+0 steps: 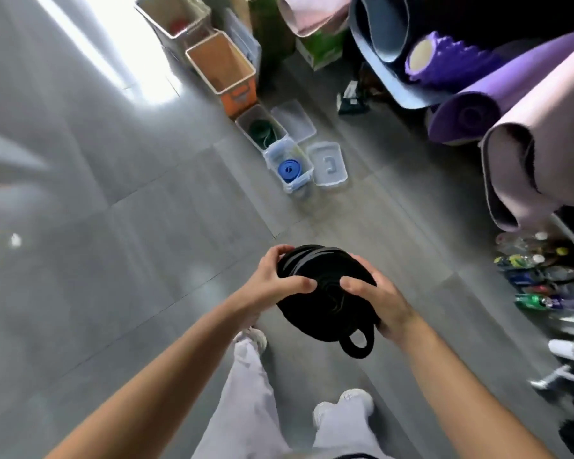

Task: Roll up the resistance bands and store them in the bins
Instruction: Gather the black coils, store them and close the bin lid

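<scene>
A black resistance band [325, 303], rolled into a thick coil with a loose loop hanging at its lower right, is held in front of me above the floor. My left hand [275, 279] grips its left side and my right hand [375, 293] grips its right side, thumbs on top. Ahead on the floor stands a clear bin [304, 182] with a rolled blue band [290, 168] inside. Behind it a second clear bin [246, 122] holds a green band [262, 130].
Two clear lids [328, 164] [294, 119] lie beside the bins. An orange crate [222, 66] and a grey crate [173, 18] stand further back. Rolled yoga mats [527, 150] and a purple foam roller [444, 58] fill the right side; bottles [544, 293] clutter the right floor.
</scene>
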Demonstrator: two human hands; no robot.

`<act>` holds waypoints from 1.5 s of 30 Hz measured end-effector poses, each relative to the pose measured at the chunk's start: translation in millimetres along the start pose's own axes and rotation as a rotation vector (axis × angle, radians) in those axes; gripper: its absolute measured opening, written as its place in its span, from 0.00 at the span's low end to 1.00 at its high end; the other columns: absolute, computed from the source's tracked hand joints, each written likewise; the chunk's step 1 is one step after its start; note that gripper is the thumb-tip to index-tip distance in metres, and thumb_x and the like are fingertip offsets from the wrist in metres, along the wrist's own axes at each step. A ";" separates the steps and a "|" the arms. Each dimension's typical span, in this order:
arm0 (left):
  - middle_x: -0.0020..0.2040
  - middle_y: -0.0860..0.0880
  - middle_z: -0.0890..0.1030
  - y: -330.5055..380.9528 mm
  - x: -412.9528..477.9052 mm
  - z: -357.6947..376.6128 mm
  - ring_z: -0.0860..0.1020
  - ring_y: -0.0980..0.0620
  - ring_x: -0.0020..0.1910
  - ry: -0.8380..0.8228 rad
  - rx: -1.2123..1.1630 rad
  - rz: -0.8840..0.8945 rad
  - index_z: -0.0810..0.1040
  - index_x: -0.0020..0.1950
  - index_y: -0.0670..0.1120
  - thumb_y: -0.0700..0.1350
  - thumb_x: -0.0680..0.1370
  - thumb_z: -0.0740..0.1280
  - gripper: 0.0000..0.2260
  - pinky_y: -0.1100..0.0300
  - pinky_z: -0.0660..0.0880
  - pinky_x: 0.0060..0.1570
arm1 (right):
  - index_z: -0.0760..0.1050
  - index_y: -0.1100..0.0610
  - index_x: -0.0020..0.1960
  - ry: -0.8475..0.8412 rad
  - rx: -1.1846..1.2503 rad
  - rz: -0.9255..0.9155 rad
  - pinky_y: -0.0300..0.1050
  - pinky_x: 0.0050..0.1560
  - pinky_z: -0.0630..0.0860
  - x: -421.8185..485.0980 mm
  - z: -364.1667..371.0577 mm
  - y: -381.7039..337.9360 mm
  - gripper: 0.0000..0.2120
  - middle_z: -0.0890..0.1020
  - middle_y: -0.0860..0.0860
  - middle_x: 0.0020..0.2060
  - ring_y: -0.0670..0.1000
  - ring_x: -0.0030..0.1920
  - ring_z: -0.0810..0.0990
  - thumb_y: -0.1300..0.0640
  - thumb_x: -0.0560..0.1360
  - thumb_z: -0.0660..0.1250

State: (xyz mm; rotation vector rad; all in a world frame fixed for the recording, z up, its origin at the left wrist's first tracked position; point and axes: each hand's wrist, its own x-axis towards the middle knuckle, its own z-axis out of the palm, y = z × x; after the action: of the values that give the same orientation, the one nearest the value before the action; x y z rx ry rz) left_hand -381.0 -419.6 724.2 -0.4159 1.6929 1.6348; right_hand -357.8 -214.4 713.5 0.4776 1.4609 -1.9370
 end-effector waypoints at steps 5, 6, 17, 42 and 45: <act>0.59 0.50 0.77 35.2 -8.6 -132.6 0.77 0.55 0.58 0.106 0.017 0.067 0.70 0.57 0.58 0.59 0.54 0.74 0.33 0.58 0.74 0.59 | 0.74 0.56 0.62 -0.051 -0.005 -0.045 0.50 0.54 0.78 74.9 115.5 -31.4 0.32 0.80 0.61 0.57 0.60 0.57 0.79 0.48 0.61 0.75; 0.58 0.52 0.77 46.3 -9.2 -158.2 0.77 0.56 0.56 0.112 0.009 0.067 0.69 0.59 0.57 0.59 0.53 0.74 0.35 0.59 0.75 0.58 | 0.74 0.56 0.63 -0.063 -0.018 -0.054 0.49 0.54 0.77 89.7 137.8 -39.7 0.33 0.80 0.60 0.57 0.60 0.57 0.79 0.46 0.61 0.76; 0.62 0.53 0.74 157.3 87.5 -363.9 0.76 0.53 0.58 0.171 -0.091 0.074 0.62 0.71 0.50 0.59 0.53 0.74 0.48 0.58 0.75 0.56 | 0.75 0.53 0.61 -0.035 -0.053 -0.064 0.49 0.50 0.79 278.2 269.5 -165.5 0.29 0.81 0.58 0.55 0.57 0.55 0.81 0.49 0.61 0.75; 0.57 0.48 0.80 461.7 415.5 -741.5 0.80 0.53 0.55 -0.192 0.357 -0.018 0.71 0.67 0.46 0.58 0.56 0.76 0.41 0.55 0.75 0.59 | 0.76 0.56 0.61 0.293 0.344 -0.164 0.61 0.62 0.72 688.6 469.3 -383.9 0.32 0.81 0.60 0.56 0.62 0.57 0.79 0.45 0.60 0.78; 0.56 0.48 0.82 477.4 471.3 -743.3 0.81 0.53 0.54 -0.260 0.376 -0.051 0.73 0.65 0.47 0.57 0.57 0.76 0.38 0.55 0.77 0.57 | 0.78 0.54 0.57 0.424 0.410 -0.109 0.61 0.60 0.74 729.0 455.0 -391.8 0.31 0.82 0.59 0.53 0.60 0.55 0.81 0.45 0.57 0.77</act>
State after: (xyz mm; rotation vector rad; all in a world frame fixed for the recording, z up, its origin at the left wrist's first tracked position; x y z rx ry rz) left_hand -1232.0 -945.8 683.8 -0.0579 1.7223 1.2348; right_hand -1107.4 -787.0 667.5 1.0674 1.3499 -2.3342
